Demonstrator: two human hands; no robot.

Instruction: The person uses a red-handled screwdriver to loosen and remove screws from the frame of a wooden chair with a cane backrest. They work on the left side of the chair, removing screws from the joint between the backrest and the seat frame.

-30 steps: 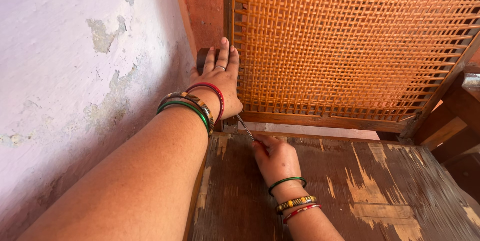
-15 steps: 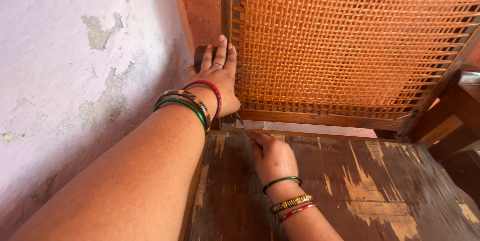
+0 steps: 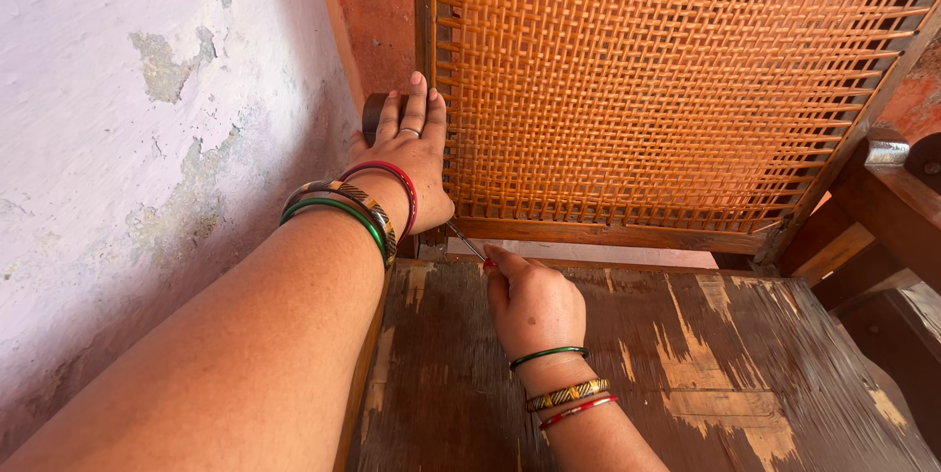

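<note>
I face a wooden chair: its woven orange cane back (image 3: 647,80) stands upright, and below it lies the worn brown seat (image 3: 706,374), veneer flaking, beside a peeling pale wall (image 3: 127,139). My left hand (image 3: 407,163) lies flat on the back's left post, fingers stretched up, gripping nothing; it has slid slightly left over the last second. My right hand (image 3: 534,300) pinches a thin metal tool (image 3: 467,240), its tip in the corner where back meets seat. That hand has crept closer to the corner, so the tool seems to be working deeper.
</note>
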